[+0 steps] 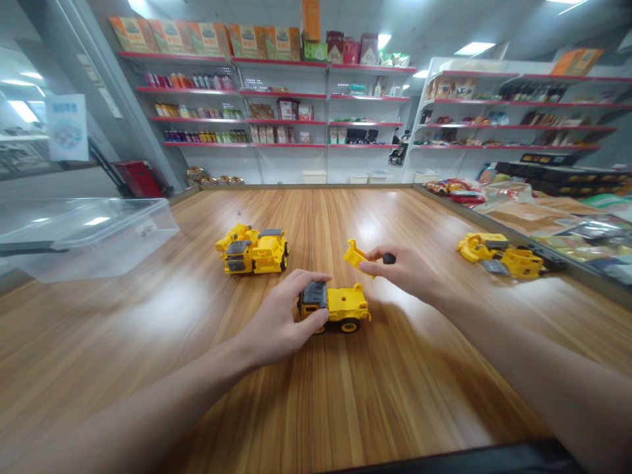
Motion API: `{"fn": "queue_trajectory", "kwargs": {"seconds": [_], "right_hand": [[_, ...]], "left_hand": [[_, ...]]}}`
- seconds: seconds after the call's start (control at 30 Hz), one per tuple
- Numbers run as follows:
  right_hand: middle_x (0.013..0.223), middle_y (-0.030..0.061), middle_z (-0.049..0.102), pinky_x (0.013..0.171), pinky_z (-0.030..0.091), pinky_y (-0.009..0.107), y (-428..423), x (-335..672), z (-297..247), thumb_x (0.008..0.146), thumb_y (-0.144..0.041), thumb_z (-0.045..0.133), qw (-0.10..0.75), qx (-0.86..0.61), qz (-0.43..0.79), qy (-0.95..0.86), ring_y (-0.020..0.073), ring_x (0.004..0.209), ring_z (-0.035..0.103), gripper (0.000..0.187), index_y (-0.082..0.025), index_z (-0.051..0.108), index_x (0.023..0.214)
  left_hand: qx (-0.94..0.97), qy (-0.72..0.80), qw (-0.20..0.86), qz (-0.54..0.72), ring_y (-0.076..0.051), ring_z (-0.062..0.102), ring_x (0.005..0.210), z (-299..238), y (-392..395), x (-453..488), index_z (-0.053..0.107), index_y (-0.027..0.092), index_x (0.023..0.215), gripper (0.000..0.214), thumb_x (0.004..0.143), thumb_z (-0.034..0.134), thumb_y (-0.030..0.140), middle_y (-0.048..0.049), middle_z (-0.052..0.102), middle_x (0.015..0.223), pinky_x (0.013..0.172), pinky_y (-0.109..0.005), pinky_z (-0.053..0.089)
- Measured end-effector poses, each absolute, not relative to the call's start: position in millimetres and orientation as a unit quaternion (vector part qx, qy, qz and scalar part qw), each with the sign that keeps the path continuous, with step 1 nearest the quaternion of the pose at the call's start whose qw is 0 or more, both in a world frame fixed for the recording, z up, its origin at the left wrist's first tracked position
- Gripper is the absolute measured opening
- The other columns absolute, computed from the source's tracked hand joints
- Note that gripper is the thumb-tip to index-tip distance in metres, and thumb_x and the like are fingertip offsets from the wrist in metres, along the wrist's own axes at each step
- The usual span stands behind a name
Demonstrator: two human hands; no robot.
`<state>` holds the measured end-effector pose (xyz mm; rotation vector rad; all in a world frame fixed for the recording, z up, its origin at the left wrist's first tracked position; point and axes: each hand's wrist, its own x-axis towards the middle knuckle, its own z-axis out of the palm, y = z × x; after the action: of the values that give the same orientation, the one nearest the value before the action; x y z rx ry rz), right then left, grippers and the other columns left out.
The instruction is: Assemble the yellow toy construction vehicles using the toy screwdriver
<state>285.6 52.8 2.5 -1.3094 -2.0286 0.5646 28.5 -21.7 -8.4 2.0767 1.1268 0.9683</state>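
Note:
A small yellow toy truck (343, 307) with a grey cab and black wheels stands on the wooden table (316, 395) in front of me. My left hand (284, 322) is closed around its cab end, fingers over the top. My right hand (402, 270) hovers just above and to the right of the truck, pinching a loose yellow toy part (356, 255) with a small black piece showing by the fingers. A second, assembled yellow toy vehicle (253, 250) sits farther back on the left, untouched.
A clear plastic bin (83, 234) stands at the left edge. Loose yellow and grey toy parts (503, 255) lie at the right, near a raised table border with packaged goods (494, 191) beyond. Stocked store shelves (296, 105) fill the background.

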Motion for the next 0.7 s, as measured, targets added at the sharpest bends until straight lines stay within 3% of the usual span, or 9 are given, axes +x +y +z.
{"fn": "queue_trajectory", "kwargs": {"seconds": [0.17,0.33,0.5,0.57,0.7], "right_hand": [[0.079,-0.0010,0.065,0.052,0.031,0.024,30.8,271.8,12.5,0.077,-0.047,0.072,0.337,-0.387,0.306,-0.801,0.0080,0.056,0.044,0.034,-0.019,0.071,0.096],[0.096,0.0031,0.069,0.065,0.042,0.025,24.4,268.1,13.3,0.080,-0.037,0.073,0.324,-0.290,0.277,-0.857,0.0117,0.076,0.057,0.023,-0.019,0.071,0.093],[0.097,0.0038,0.068,0.070,0.044,0.026,24.7,270.1,14.2,0.081,-0.035,0.071,0.314,-0.275,0.229,-0.880,0.0124,0.078,0.058,0.023,-0.018,0.071,0.097],[0.097,0.0036,0.069,0.074,0.045,0.027,24.4,271.1,14.5,0.080,-0.034,0.072,0.306,-0.281,0.211,-0.885,0.0130,0.080,0.059,0.027,-0.018,0.070,0.103],[0.116,0.0068,0.067,0.083,0.046,0.028,24.6,272.0,12.9,0.077,-0.034,0.075,0.309,-0.296,0.197,-0.882,0.0157,0.095,0.061,0.056,-0.018,0.060,0.128]], "left_hand": [[0.740,0.409,0.340,0.412,-0.025,0.059,0.112,-9.1,-21.7,31.4,0.054,0.021,0.126,0.048,0.079,0.066,0.023,-0.0100,0.061,0.123,0.100,-0.041,0.044],[0.736,0.400,0.347,0.421,-0.022,0.060,0.110,-10.4,-21.7,32.7,0.044,0.021,0.132,0.056,0.081,0.066,0.021,-0.0095,0.062,0.117,0.099,-0.038,0.045],[0.745,0.405,0.336,0.411,-0.022,0.060,0.109,-10.8,-21.3,31.4,0.043,0.022,0.134,0.057,0.081,0.064,0.021,-0.0089,0.061,0.119,0.098,-0.037,0.045],[0.748,0.407,0.328,0.409,-0.022,0.059,0.110,-10.1,-21.3,31.1,0.044,0.022,0.134,0.056,0.081,0.064,0.020,-0.0085,0.061,0.119,0.099,-0.037,0.044],[0.758,0.406,0.317,0.400,-0.021,0.059,0.109,-7.4,-22.2,31.0,0.044,0.022,0.134,0.056,0.082,0.063,0.019,-0.0070,0.061,0.115,0.098,-0.036,0.044]]}}
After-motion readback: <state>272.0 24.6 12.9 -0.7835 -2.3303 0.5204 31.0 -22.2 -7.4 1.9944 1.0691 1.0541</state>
